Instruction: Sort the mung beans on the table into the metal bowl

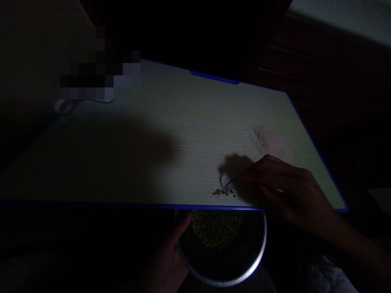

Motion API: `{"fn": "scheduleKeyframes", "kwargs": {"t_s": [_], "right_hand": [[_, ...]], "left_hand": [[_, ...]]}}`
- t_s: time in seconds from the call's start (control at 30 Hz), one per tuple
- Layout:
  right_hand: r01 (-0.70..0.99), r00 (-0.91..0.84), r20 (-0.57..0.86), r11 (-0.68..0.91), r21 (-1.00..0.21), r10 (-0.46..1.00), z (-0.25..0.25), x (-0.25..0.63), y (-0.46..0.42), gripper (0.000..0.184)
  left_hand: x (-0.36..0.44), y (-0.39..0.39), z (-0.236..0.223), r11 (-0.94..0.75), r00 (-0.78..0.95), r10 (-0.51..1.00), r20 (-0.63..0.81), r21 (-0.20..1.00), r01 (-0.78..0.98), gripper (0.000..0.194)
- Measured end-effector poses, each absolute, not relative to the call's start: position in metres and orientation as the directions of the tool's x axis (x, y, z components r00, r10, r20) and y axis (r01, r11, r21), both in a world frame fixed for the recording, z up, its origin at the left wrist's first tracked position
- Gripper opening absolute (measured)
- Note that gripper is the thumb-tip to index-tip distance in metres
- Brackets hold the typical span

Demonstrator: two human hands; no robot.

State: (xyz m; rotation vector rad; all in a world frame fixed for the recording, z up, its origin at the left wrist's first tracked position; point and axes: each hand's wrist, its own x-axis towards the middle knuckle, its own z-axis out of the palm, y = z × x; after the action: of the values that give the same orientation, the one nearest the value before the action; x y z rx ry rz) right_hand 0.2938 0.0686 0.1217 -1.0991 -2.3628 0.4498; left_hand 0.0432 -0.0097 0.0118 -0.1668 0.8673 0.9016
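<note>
My left hand (169,256) grips the left rim of a round metal bowl (258,260), its thumb over the edge. Small green beans (216,228), like mung beans, lie in the bowl. The bowl sits just under the near edge of a pale board with a blue rim (195,122). Over the board's near right part, my right hand (284,187) is closed on a thin, pale-tipped piece (230,182) whose kind I cannot make out. Its tip touches or nearly touches a few dark beans and bits (224,192) on the board.
A patch of fine pinkish crumbs (267,140) lies on the board's right side. At the far left, a small white item with a loop (64,106) lies by the board's edge, partly hidden by blurred blocks. The surroundings are very dark.
</note>
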Motion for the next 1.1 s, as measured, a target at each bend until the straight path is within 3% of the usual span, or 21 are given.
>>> {"fn": "scheduleKeyframes", "kwargs": {"t_s": [0.23,0.37,0.53,0.8,1.0,1.1], "right_hand": [[0.632,-0.537,0.291,0.606,-0.484,0.792,0.123,0.309,0.062,0.031],[0.643,-0.516,0.288,0.587,-0.491,0.806,0.122,0.311,0.059,0.031],[0.628,-0.518,0.277,0.58,-0.519,0.809,0.121,0.309,0.057,0.033],[0.602,-0.547,0.241,0.577,-0.552,0.802,0.118,0.309,0.049,0.033],[0.566,-0.583,0.223,0.587,-0.579,0.781,0.118,0.305,0.044,0.031],[0.562,-0.574,0.237,0.587,-0.582,0.784,0.118,0.307,0.042,0.029]], "left_hand": [[0.041,-0.01,0.011,0.642,0.331,0.611,-0.719,0.207,-0.738,0.004],[0.04,-0.008,0.014,0.622,0.331,0.672,-0.663,0.263,-0.738,0.018],[0.046,-0.002,0.021,0.651,0.307,0.583,-0.752,0.207,-0.73,0.007],[0.039,-0.01,0.01,0.664,0.334,0.599,-0.728,0.218,-0.715,0.006],[0.042,-0.011,0.009,0.644,0.33,0.63,-0.703,0.236,-0.728,0.026],[0.042,-0.01,0.011,0.658,0.345,0.618,-0.706,0.224,-0.719,0.022]]}}
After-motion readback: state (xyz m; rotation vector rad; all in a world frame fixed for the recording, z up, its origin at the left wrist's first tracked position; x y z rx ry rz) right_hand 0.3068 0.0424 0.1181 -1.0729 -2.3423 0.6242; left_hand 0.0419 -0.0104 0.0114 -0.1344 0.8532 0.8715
